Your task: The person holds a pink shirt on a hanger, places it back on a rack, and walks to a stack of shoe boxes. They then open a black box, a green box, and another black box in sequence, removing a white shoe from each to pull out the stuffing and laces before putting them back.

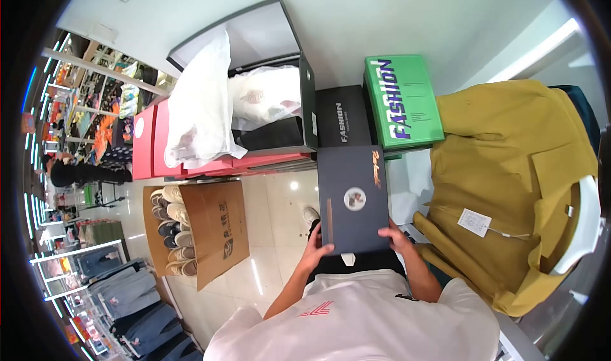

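A dark grey shoebox (350,224) with a round picture sticker and orange lettering is in front of my body, its lid closed. My left hand (313,253) grips its near left corner, thumb on top and the other fingers mostly hidden. At the near right side my right hand (397,237) is closed on the same box, with its thumb on the lid edge. Beyond the box's far end are a black FASHION box (344,116) and a green FASHION box (407,100).
An open black shoebox (307,106) holds white-wrapped contents, with a white plastic bag (200,106) beside it on red boxes (145,145). A carton (223,234) of several shoes stands on the floor. A mustard jacket (496,170) hangs right; jeans (130,294) hang left.
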`<state>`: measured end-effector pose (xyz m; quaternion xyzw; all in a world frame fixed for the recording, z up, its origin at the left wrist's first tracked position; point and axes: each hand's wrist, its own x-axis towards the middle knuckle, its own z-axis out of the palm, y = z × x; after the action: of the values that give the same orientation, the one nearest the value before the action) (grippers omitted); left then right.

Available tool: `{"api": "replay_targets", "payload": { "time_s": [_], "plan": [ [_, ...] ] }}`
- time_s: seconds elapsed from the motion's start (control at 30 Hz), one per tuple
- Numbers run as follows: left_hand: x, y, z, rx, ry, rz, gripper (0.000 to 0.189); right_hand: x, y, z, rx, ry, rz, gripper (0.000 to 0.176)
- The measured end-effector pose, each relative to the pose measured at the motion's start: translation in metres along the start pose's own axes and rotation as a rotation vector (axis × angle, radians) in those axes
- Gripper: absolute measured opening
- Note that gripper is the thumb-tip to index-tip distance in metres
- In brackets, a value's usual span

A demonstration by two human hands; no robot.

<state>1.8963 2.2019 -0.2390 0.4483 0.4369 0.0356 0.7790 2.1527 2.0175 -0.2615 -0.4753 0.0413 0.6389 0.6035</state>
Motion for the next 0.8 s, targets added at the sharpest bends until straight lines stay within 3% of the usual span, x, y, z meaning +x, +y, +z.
{"api": "replay_targets", "payload": {
  "time_s": [0.1, 0.2, 0.37, 0.43, 0.47, 0.5, 0.57, 0.6, 0.67, 0.73, 0.8],
  "plan": [
    [-0.045, 0.024, 0.01, 0.002, -0.104, 0.025, 0.112, -0.047, -0.003, 0.009, -0.068, -0.016, -0.12, 0.107],
    [-0.048, 0.056, 0.036, 0.041, -0.177, 0.079, 0.116, -0.073, -0.037, 0.019, -0.107, 0.061, -0.275, 0.103],
    [0.02, 0.115, 0.096, 0.073, -0.21, 0.177, 0.108, -0.068, -0.122, 0.022, 0.03, 0.188, -0.547, 0.085],
    [0.049, 0.144, 0.12, 0.051, -0.211, 0.228, 0.103, -0.055, -0.143, 0.011, 0.085, 0.401, -0.551, 0.076],
    [0.063, 0.156, 0.133, 0.028, -0.211, 0.246, 0.102, -0.047, -0.158, 0.005, 0.148, 0.248, -0.626, 0.067],
    [0.077, 0.166, 0.143, 0.016, -0.21, 0.23, 0.1, -0.032, -0.162, -0.027, 0.18, 0.304, -0.557, 0.059],
    [0.106, 0.187, 0.163, -0.004, -0.204, 0.227, 0.099, -0.016, -0.182, -0.012, 0.259, 0.4, -0.676, 0.05],
    [0.119, 0.198, 0.171, 0.01, -0.158, 0.205, 0.097, -0.002, -0.188, -0.014, 0.249, 0.388, -0.674, 0.05],
    [0.141, 0.197, 0.178, 0.019, -0.105, 0.181, 0.095, 0.033, -0.19, -0.026, 0.265, 0.594, -0.78, 0.053],
    [0.165, 0.191, 0.17, 0.31, 0.036, 0.304, 0.086, 0.027, -0.204, 0.015, 0.187, 0.668, -0.782, 0.052],
    [0.144, 0.204, 0.156, 0.336, -0.007, 0.38, 0.08, 0.04, -0.206, 0.023, 0.109, 0.746, -0.783, 0.052]
  ]
}}
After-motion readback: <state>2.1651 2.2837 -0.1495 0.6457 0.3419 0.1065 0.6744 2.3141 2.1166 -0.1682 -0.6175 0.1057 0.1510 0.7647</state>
